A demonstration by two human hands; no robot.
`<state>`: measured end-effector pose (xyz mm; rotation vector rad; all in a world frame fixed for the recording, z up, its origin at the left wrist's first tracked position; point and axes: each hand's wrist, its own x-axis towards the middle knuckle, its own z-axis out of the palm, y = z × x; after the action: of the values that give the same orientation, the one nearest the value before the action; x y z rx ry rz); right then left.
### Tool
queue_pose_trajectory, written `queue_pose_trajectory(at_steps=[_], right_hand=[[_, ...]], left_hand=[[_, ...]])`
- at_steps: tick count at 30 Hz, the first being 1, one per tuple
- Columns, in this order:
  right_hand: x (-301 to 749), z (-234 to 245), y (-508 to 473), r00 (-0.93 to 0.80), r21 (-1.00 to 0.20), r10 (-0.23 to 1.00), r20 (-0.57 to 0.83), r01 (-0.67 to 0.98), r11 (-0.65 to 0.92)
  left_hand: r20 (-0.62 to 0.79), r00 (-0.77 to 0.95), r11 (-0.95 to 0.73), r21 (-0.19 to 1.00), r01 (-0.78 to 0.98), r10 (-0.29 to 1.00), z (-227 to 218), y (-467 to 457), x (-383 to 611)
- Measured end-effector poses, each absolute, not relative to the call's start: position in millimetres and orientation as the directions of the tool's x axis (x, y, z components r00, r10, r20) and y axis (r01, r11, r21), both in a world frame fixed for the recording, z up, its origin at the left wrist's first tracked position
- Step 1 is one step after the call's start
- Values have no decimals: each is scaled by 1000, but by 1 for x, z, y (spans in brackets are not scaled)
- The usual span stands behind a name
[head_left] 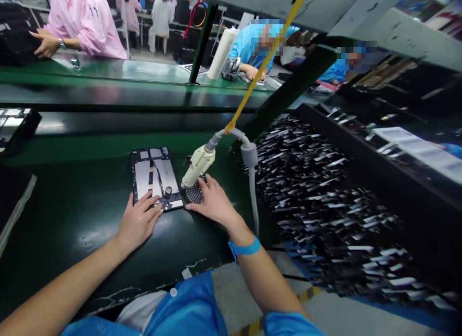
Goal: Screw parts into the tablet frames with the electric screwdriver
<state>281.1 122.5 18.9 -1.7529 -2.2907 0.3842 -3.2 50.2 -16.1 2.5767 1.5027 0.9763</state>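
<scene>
An opened tablet-like device (156, 177) lies flat on the dark green bench, its boards and cables showing. My left hand (139, 219) rests on its near edge with fingers stretched out and spread. My right hand (213, 200) lies beside the device's right corner, fingers flat over a small round perforated dish (195, 193). A cream electric screwdriver (198, 165) hangs tip-down over that dish from a yellow cord (265, 61), just above my right hand and not gripped. A blue strap (245, 248) circles my right wrist.
A big sloping bin of several small dark and silver parts (325, 201) fills the right side. A green conveyor (119, 93) runs across behind the bench. Other people in pink and blue coats work on its far side. A black tray (14, 126) sits at the left edge.
</scene>
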Motion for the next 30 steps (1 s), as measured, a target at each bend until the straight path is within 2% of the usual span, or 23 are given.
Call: queue_pose_trajectory(at_steps=[3, 7, 10, 13, 16, 18, 23, 30], right_hand=[[279, 10, 119, -230, -308, 973, -14, 927, 215], [292, 15, 132, -469, -393, 879, -84, 826, 403], [309, 22, 142, -553, -508, 822, -139, 752, 420], [308, 30, 157, -469, -734, 883, -6, 601, 314], [279, 41, 180, -312, -913, 919, 242, 249, 325], [255, 53, 195, -238, -941, 922, 307, 71, 332], [222, 79, 194, 6, -941, 941, 338, 20, 338], [222, 68, 150, 27, -937, 937, 349, -26, 349]], left_hand=[[506, 352, -539, 290, 791, 788, -15, 49, -2], [495, 350, -534, 300, 790, 796, -11, 48, -3], [483, 335, -520, 322, 791, 809, -7, 48, -4], [465, 348, -523, 328, 787, 814, -4, 44, -6], [450, 378, -542, 322, 776, 809, -4, 38, -12], [457, 376, -545, 324, 773, 806, -5, 34, -16], [471, 365, -545, 333, 770, 803, -9, 33, -21], [466, 351, -534, 351, 769, 812, -9, 38, -20]])
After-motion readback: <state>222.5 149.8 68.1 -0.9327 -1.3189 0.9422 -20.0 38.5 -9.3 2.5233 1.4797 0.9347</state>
